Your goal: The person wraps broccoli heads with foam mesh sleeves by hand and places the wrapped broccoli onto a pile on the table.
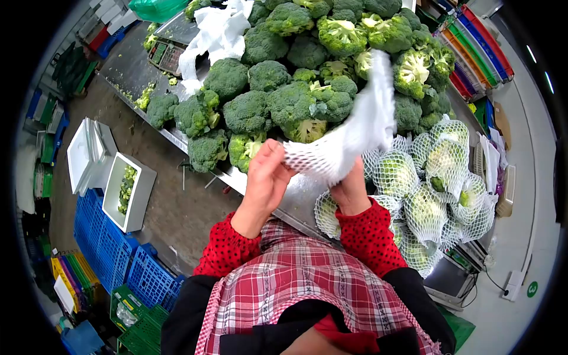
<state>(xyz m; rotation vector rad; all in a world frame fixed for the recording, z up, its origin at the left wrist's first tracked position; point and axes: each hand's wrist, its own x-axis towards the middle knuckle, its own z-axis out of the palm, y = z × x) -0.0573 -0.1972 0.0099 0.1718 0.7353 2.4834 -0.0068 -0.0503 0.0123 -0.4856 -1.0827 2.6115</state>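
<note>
A white foam net sleeve (337,154) stretches between my hands, its far end blurred and swung up over the broccoli. My left hand (267,180) pinches the sleeve's near left edge. On the other side my right hand (352,190) is closed on the sleeve, its fingers partly hidden behind the netting. Just beyond lies a big heap of bare broccoli heads (247,111) on the metal table (296,198). Next to my right hand, several net-wrapped broccoli heads (395,174) are piled up.
More white foam nets (222,32) lie at the table's back left, near a scale or keypad (167,57). On the floor at left stand a white foam box (145,180) with broccoli bits and blue crates (97,234). Coloured crates (473,44) are stacked at the back right.
</note>
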